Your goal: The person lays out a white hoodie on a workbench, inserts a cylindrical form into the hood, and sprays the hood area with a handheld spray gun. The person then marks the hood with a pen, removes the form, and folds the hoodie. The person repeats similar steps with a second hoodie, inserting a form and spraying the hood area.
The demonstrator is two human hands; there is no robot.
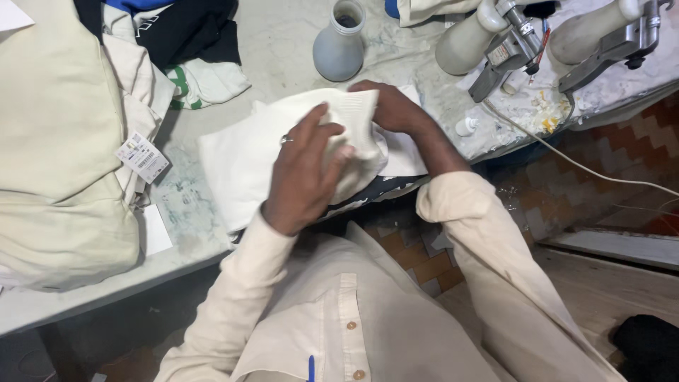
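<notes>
1. Cream knitted garment [240,159]: lay folded on the desk [283,42] at its near edge, directly before the person.
2. Left hand [304,177]: rested on top of the garment, fingers spread, thumb hooked round a bunched fold; a ring showed on one finger.
3. Right hand [392,110]: gripped the garment's far right end, fingers curled closed over the fabric.
4. Stack of cream clothes [64,141]: stood on the desk's left side, with a paper tag [143,157] hanging at its edge.
5. Grey plastic bottle [339,46]: stood upright, uncapped, just beyond the garment.
6. Two spray guns [509,39]: lay at the far right, well apart from both hands.
</notes>
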